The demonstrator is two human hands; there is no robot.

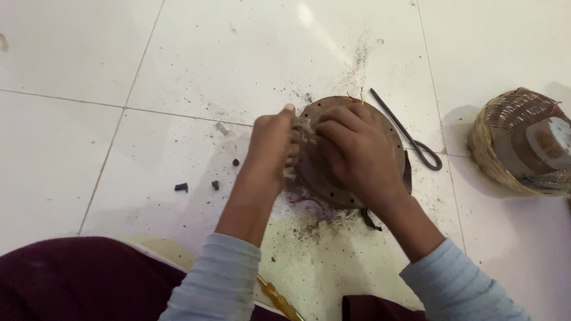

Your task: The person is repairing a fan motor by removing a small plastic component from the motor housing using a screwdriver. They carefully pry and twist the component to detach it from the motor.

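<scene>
A round brown disc [357, 148] on the tiled floor [89, 148] is largely covered by both hands. A pale frayed tuft [300, 128] is pinched by the left hand [270, 142]; the right hand [357, 151] is curled on the disc, its fingertips hidden. A basket [523, 142] is cut off at the right edge.

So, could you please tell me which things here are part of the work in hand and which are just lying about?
In hand:
- round brown disc with holes round its rim, under both hands
- pale fibre bundle, pinched between left hand and right hand

Lying about:
- basket on the right
- black looped tool beside the disc
- dark bits on the floor tiles
</scene>
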